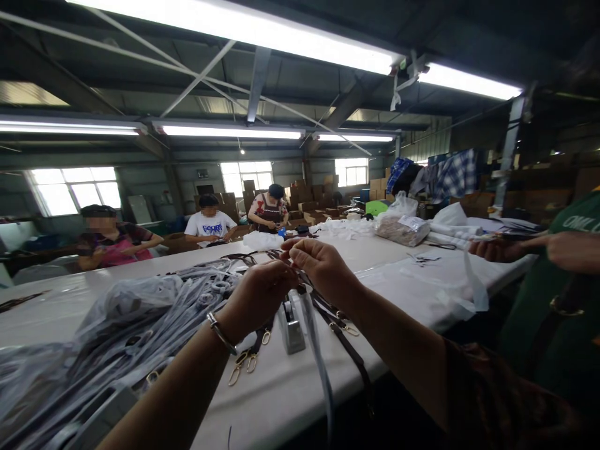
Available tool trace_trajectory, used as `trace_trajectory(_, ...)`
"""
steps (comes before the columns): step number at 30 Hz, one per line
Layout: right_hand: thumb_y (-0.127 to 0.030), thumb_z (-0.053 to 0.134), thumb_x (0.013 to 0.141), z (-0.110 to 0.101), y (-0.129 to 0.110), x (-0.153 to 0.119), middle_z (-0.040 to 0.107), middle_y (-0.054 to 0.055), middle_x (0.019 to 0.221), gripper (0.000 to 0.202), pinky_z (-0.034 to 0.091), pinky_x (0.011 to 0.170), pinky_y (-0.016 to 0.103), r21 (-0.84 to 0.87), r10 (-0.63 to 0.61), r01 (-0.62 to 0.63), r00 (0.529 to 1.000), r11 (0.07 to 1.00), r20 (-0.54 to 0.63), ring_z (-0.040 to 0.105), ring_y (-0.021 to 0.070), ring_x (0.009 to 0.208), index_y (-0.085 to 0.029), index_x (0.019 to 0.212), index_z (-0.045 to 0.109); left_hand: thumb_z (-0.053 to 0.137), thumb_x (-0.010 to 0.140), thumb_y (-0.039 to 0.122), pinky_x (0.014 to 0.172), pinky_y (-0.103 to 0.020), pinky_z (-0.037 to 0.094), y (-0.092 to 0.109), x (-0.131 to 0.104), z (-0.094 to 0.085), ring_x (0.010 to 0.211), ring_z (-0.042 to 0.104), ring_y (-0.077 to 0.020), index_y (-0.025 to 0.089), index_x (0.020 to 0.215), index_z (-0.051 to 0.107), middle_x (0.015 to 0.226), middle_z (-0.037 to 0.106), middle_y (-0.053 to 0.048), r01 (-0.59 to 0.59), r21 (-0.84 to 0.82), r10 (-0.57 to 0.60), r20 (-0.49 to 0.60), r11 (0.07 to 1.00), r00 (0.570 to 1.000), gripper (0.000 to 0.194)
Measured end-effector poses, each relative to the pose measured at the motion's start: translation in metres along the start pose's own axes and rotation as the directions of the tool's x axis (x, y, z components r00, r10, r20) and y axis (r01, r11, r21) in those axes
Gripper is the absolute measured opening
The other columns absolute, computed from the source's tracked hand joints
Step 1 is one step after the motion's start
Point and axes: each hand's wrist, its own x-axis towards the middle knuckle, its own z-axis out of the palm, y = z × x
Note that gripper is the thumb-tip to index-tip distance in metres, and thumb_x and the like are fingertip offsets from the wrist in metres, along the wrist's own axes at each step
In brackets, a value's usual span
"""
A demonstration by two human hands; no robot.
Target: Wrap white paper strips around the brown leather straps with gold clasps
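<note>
My left hand [265,289], with a silver bangle at its wrist, and my right hand [321,262] meet above the table, fingers pinched together. What lies between the left fingertips is too small to make out. A grey wrapped strap [315,350] hangs below my right hand and runs over the table's front edge. Beneath the hands stands a grey tape dispenser [291,328]. Dark straps [347,347] with gold clasps lie right of it, and gold clips [241,362] lie to its left.
Plastic-wrapped straps [140,331] pile up on the white table [398,281] at left. Several people sit or stand beyond it. At right, a person in green [553,300] reaches over the edge. A clear bag [403,228] lies at the back right.
</note>
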Motion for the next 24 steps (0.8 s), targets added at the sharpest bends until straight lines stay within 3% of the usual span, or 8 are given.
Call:
trace_trajectory(4,-0.042,0.063,0.086,-0.016,0.035,-0.016,0.058,0.009,0.126,0.028,0.046,0.087,0.031,0.173,0.034,-0.046,0.997,0.984,0.068,0.060,0.0182,0.103,-0.018,0.100,0.061,0.062,0.088,0.030,0.062,-0.025,0.053,-0.012,-0.009,0.003,0.068,0.064,-0.0143,0.018,0.089,0.068,0.081,0.070,-0.002,0.119,-0.032,-0.122,-0.110,0.992,0.986,0.013)
trace_trajectory(7,-0.052,0.072,0.079,-0.020,0.076,-0.042,0.060,0.009,0.120,0.056,0.047,0.086,0.033,0.175,0.068,-0.115,0.964,0.978,0.256,0.059,0.0202,0.103,-0.021,0.122,0.052,0.063,0.088,0.031,0.065,-0.025,0.053,-0.017,-0.014,0.000,0.071,0.065,-0.0147,0.019,0.086,0.068,0.082,0.070,-0.002,0.136,-0.010,-0.136,-0.139,0.991,0.981,0.013)
trace_trajectory(10,-0.054,0.067,0.083,-0.013,0.098,-0.061,0.064,0.007,0.096,0.044,0.048,0.078,0.032,-0.003,0.090,-0.093,0.953,0.996,0.289,0.061,0.0195,0.088,-0.017,0.107,0.059,0.063,0.088,0.029,0.065,-0.025,0.051,-0.017,-0.015,0.000,0.070,0.064,-0.0143,0.019,0.085,0.068,0.078,0.069,-0.001,0.126,0.043,-0.119,-0.139,0.991,0.983,0.011)
trace_trajectory(13,-0.050,0.047,0.097,-0.004,0.093,-0.060,0.062,0.004,0.077,0.038,0.046,0.069,0.029,-0.209,0.038,0.001,0.982,0.978,0.183,0.060,0.0154,0.071,-0.016,0.083,0.059,0.063,0.087,0.023,0.066,-0.024,0.049,-0.017,-0.014,0.004,0.071,0.063,-0.0133,0.019,0.082,0.067,0.079,0.068,0.000,0.090,0.121,-0.077,-0.110,0.989,0.991,0.007)
trace_trajectory(18,-0.040,0.037,0.102,0.000,0.071,-0.047,0.059,0.001,0.069,0.039,0.041,0.062,0.026,-0.471,-0.080,0.163,0.978,0.867,0.192,0.055,0.0128,0.062,-0.018,0.076,0.056,0.061,0.088,0.016,0.073,-0.025,0.050,-0.018,-0.015,0.008,0.079,0.063,-0.0132,0.019,0.081,0.066,0.090,0.067,-0.002,0.019,0.127,-0.015,-0.039,0.992,0.999,0.009)
trace_trajectory(21,-0.036,0.037,0.101,0.000,0.073,-0.052,0.063,0.004,0.075,0.034,0.043,0.065,0.027,-0.559,-0.113,0.214,0.971,0.801,0.210,0.057,0.0151,0.069,-0.018,0.080,0.057,0.063,0.087,0.021,0.070,-0.025,0.052,-0.017,-0.023,0.007,0.082,0.065,-0.0148,0.020,0.089,0.067,0.093,0.068,-0.003,0.101,0.055,-0.101,0.003,0.993,0.995,0.004)
trace_trajectory(24,-0.033,0.045,0.097,0.000,0.083,-0.066,0.067,0.008,0.085,0.023,0.044,0.069,0.029,-0.625,-0.110,0.249,0.961,0.739,0.253,0.060,0.0189,0.076,-0.017,0.090,0.060,0.073,0.079,0.024,0.067,-0.025,0.053,-0.017,-0.039,0.013,0.085,0.065,-0.0169,0.023,0.110,0.065,0.096,0.067,-0.003,0.196,0.022,-0.197,0.033,0.980,0.980,0.031)
